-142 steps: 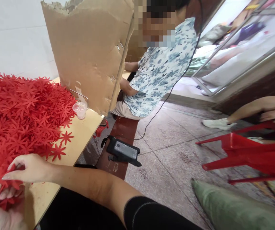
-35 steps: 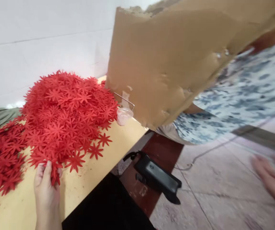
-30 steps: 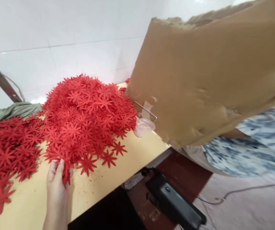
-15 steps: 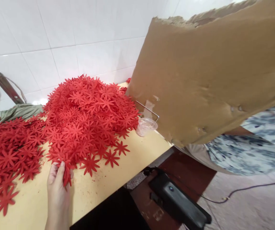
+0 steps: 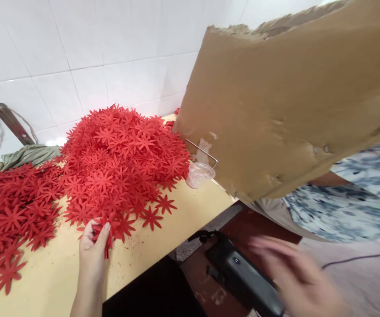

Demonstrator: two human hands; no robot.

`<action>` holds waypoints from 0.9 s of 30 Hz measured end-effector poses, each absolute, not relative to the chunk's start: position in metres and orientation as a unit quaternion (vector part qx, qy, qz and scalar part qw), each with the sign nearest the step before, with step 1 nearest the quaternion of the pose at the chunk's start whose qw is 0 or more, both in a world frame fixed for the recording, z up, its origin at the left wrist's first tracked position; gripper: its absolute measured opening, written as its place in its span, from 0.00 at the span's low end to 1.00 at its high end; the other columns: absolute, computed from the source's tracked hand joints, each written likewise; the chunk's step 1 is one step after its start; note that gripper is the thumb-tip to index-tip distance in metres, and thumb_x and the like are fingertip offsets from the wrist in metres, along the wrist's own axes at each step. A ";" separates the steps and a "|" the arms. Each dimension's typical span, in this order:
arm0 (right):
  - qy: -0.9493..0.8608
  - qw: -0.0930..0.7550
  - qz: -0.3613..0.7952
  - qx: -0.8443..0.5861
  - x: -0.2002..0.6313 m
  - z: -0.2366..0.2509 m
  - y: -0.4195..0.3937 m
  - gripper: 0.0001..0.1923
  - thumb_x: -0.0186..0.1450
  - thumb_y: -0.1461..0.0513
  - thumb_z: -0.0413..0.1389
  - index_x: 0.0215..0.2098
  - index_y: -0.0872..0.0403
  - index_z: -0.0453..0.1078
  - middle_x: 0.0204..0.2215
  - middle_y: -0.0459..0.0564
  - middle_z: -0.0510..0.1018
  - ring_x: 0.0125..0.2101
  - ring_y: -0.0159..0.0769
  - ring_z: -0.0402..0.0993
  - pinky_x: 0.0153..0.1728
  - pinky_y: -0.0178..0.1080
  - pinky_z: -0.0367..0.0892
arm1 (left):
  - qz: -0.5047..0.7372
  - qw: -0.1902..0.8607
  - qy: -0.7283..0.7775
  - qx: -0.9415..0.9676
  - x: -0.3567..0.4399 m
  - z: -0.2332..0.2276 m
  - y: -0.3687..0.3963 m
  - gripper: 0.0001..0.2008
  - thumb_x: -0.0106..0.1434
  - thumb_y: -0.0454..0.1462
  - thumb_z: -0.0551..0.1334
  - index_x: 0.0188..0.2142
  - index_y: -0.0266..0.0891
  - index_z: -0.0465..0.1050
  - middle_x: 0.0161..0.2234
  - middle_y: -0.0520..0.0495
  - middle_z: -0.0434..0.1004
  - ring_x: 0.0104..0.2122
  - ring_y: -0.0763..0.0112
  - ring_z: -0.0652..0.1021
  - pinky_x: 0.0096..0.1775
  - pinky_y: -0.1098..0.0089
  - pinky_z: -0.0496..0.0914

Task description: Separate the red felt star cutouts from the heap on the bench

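A big heap of red flower-shaped cut-outs point(image 5: 120, 154) lies on the yellow table point(image 5: 163, 237), with a flatter spread of them point(image 5: 11, 211) to its left. My left hand point(image 5: 94, 246) rests at the heap's near edge, its fingers closed on a small bunch of the red flowers. My right hand point(image 5: 292, 273) is blurred in the air at the lower right, fingers apart and holding nothing, above a black device point(image 5: 243, 275) that lies on a dark red bench.
A torn cardboard sheet point(image 5: 285, 105) stands at the table's right end, with a small clear plastic cup point(image 5: 199, 175) at its foot. A person in a flower-patterned shirt point(image 5: 358, 207) sits behind it. White tiled wall at the back; a grey cloth point(image 5: 27, 154) at the far left.
My left hand has slid right along the heap's edge with its bunch of flowers. My right hand, out of sight half a second ago, has come into view at the lower right.
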State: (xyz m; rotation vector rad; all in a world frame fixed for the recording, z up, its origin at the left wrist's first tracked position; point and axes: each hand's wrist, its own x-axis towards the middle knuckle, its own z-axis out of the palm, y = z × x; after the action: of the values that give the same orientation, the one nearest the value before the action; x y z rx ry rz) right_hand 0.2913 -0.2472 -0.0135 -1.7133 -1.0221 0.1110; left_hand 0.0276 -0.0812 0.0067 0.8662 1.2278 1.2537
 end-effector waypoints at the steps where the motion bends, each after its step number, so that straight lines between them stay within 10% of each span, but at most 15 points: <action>1: -0.468 0.554 0.068 -0.685 0.278 -0.014 -0.226 0.10 0.61 0.54 0.56 0.42 0.42 0.71 0.40 0.61 0.72 0.37 0.44 0.74 0.37 0.51 0.70 | 0.517 0.558 0.525 0.382 0.031 0.008 -0.084 0.21 0.41 0.44 0.72 0.30 0.38 0.67 0.21 0.58 0.68 0.20 0.82 0.69 0.23 0.80 0.66; 5: -0.536 0.592 0.370 -0.475 0.209 -0.006 -0.143 0.27 0.62 0.52 0.53 0.58 0.47 0.56 0.50 0.59 0.67 0.40 0.39 0.73 0.39 0.46 0.72 | 0.461 0.552 0.534 0.445 0.039 0.012 -0.095 0.19 0.44 0.46 0.70 0.30 0.38 0.68 0.20 0.57 0.67 0.18 0.81 0.68 0.21 0.79 0.63; 10: -0.523 0.533 0.495 -0.444 0.165 0.005 -0.101 0.09 0.58 0.58 0.56 0.34 0.55 0.68 0.27 0.47 0.71 0.28 0.30 0.69 0.33 0.37 0.67 | 0.458 0.546 0.530 0.460 0.034 0.007 -0.097 0.19 0.45 0.45 0.70 0.33 0.38 0.70 0.24 0.54 0.72 0.23 0.78 0.73 0.27 0.78 0.68; 27: -0.433 0.648 0.433 -0.453 0.199 0.018 -0.069 0.09 0.59 0.56 0.55 0.30 0.52 0.62 0.24 0.43 0.68 0.26 0.28 0.64 0.29 0.32 0.64 | 0.512 0.544 0.523 0.409 0.016 -0.008 -0.081 0.19 0.45 0.42 0.72 0.37 0.41 0.73 0.32 0.54 0.76 0.28 0.81 0.74 0.31 0.81 0.69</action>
State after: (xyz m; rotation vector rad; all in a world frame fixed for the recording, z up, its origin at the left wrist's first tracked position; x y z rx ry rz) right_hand 0.1992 -0.0690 0.0180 -1.0308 -0.9837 0.9840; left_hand 0.0164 -0.0812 -0.0081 0.9717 1.2421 1.2159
